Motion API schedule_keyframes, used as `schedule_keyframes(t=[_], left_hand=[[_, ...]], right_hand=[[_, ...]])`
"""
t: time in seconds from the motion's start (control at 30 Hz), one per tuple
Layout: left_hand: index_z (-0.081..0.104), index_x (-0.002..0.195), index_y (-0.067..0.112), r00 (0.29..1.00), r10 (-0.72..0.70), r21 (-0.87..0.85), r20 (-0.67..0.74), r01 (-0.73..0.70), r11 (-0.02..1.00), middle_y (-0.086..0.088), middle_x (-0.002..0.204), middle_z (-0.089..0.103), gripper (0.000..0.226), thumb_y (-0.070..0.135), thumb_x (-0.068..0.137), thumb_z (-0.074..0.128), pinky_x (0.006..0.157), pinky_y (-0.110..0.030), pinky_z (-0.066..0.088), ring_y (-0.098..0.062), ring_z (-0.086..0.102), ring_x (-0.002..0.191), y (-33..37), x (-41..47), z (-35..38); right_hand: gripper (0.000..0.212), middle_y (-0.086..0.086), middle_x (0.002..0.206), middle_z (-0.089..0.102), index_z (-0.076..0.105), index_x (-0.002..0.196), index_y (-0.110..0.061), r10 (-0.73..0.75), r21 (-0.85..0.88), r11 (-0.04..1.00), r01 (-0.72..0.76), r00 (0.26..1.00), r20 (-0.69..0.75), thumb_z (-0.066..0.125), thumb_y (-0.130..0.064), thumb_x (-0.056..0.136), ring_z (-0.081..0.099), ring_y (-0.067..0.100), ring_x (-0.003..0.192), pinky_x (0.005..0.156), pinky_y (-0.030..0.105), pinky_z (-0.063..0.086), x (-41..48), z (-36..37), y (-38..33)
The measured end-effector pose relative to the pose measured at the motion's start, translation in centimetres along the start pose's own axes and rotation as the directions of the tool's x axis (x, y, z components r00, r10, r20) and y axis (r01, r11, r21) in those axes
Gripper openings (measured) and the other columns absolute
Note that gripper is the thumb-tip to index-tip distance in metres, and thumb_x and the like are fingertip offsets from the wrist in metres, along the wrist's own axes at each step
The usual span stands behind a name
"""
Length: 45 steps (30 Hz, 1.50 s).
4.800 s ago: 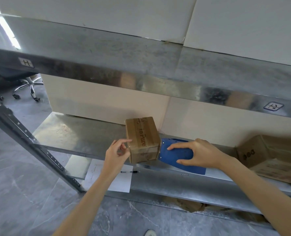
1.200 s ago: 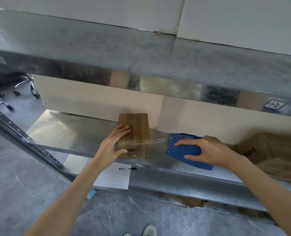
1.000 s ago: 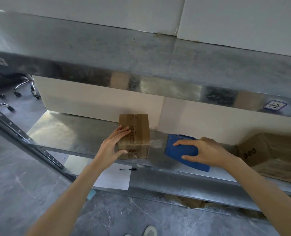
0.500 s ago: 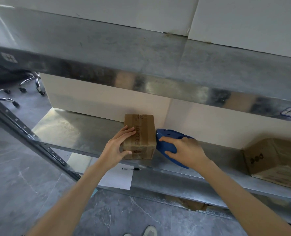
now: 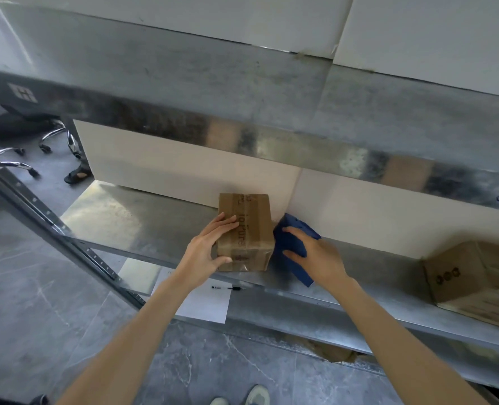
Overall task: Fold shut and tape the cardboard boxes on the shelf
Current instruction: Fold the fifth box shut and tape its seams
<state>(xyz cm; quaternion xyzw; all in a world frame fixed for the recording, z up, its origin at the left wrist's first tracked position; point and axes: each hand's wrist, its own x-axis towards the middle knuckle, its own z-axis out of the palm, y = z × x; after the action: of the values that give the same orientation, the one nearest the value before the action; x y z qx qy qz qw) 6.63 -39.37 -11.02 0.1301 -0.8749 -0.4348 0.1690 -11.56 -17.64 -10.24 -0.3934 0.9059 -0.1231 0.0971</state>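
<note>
a small cardboard box [image 5: 245,232] stands on the metal shelf [image 5: 111,217], close to the pale back wall, flaps closed and a shiny strip of clear tape running over its top and down its front face. the left hand [image 5: 205,252] comes in from 7 o'clock and steadies it: straight fingers lie flat on the top by the left edge, and the thumb presses low on the front face. at 3 o'clock of the box, touching its right side, is a blue tape dispenser [image 5: 290,244], tilted, with the right hand [image 5: 315,258] wrapped over it, fingers curled round its body. well apart along the shelf, towards 4 o'clock, a larger cardboard box [image 5: 473,282] lies on its side with its flaps open. at 6 o'clock, on the level below, a white sheet of paper [image 5: 204,302] carries a pen [image 5: 227,287]. an upper shelf [image 5: 184,83] crosses overhead at 12 o'clock. chrome chair legs [image 5: 52,138] show on the floor at 10 o'clock, and the tips of two shoes [image 5: 257,396] at the bottom edge.
</note>
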Motion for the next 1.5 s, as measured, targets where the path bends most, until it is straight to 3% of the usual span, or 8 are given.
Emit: schedule_keyframes(t=[0.43,0.53,0.67,0.8,0.97,1.07,1.17,1.5], left_hand=[[0.052,0.141,0.018,0.999,-0.027,0.018,-0.033,0.027,0.999,0.014,0.151,0.043,0.078,0.002,0.072,0.084,0.115,-0.043,0.037,0.003,0.021,0.147,0.7,-0.3,0.7],[0.052,0.14,0.019,0.999,-0.034,0.02,-0.035,0.035,0.999,0.015,0.152,0.042,0.077,0.004,0.072,0.085,0.116,-0.043,0.036,0.003,0.021,0.147,0.6,-0.3,0.8],[0.053,0.137,0.022,0.998,-0.037,0.03,-0.046,0.039,0.999,0.016,0.151,0.042,0.075,0.005,0.072,0.085,0.117,-0.041,0.035,0.004,0.022,0.146,0.6,-0.4,0.9],[0.052,0.138,0.021,0.999,-0.007,0.064,-0.042,0.01,0.998,0.015,0.152,0.04,0.074,0.006,0.073,0.085,0.12,-0.034,0.03,0.003,0.022,0.146,0.7,-0.5,0.9],[0.05,0.14,0.024,0.999,0.023,0.152,-0.026,-0.018,0.988,0.01,0.157,0.027,0.072,0.012,0.077,0.083,0.116,-0.028,0.033,0.004,0.021,0.143,0.5,-0.6,0.6],[0.05,0.141,0.029,0.999,0.028,0.21,-0.026,-0.022,0.977,0.011,0.158,0.025,0.072,0.023,0.078,0.083,0.111,-0.027,0.029,0.002,0.003,0.149,0.3,-0.6,0.2],[0.045,0.145,0.034,1.0,0.015,0.189,-0.001,-0.015,0.982,0.018,0.155,0.027,0.076,0.035,0.078,0.082,0.11,-0.026,0.034,0.005,0.021,0.142,0.4,-0.7,-0.2],[0.044,0.147,0.025,0.996,0.062,0.29,0.062,-0.078,0.954,0.012,0.157,0.032,0.071,0.056,0.086,0.061,0.11,-0.022,0.033,0.008,0.023,0.141,0.1,-0.7,-1.5]], right_hand=[[0.06,-0.002,0.059,0.049,0.02,0.153,-0.035,0.076,0.05,0.996,-0.074,0.997,-0.022,0.048,-0.037,0.1,0.046,0.014,0.047,0.046,0.032,0.041,1.1,2.4,2.3],[0.068,0.008,0.088,0.067,0.012,0.153,-0.04,0.073,0.155,0.985,-0.079,0.996,0.047,0.053,-0.034,0.099,0.062,0.022,0.065,0.054,0.031,0.043,1.0,2.2,2.5],[0.073,0.01,0.14,0.052,0.013,0.151,-0.042,0.06,0.321,0.941,-0.106,0.987,0.151,0.06,-0.033,0.095,0.061,0.031,0.108,0.075,0.029,0.045,0.8,1.3,2.6],[0.076,0.001,0.14,0.051,0.01,0.149,-0.052,0.055,0.373,0.92,-0.123,0.981,0.187,0.061,-0.039,0.094,0.056,0.026,0.114,0.082,0.028,0.046,0.6,0.3,2.7],[0.075,0.001,0.079,0.061,0.007,0.148,-0.053,0.097,0.271,0.955,-0.123,0.99,0.105,0.057,-0.047,0.093,0.057,0.017,0.068,0.058,0.027,0.045,0.2,-1.8,3.1],[0.075,0.003,0.116,0.061,0.011,0.149,-0.048,0.025,0.216,0.976,-0.03,0.999,0.028,0.061,-0.046,0.092,0.059,0.022,0.1,0.08,0.036,0.05,-0.2,-3.2,2.7],[0.075,-0.002,0.145,0.041,0.022,0.149,-0.04,-0.129,0.197,0.972,0.13,0.991,-0.017,0.067,-0.042,0.089,0.039,0.02,0.13,0.1,0.035,0.04,-0.4,-3.5,1.1],[0.081,-0.016,0.154,0.033,0.04,0.146,-0.033,-0.363,0.198,0.913,0.357,0.932,-0.006,0.055,-0.07,0.075,0.018,0.001,0.144,0.116,0.032,0.024,1.5,-1.1,-3.9]])
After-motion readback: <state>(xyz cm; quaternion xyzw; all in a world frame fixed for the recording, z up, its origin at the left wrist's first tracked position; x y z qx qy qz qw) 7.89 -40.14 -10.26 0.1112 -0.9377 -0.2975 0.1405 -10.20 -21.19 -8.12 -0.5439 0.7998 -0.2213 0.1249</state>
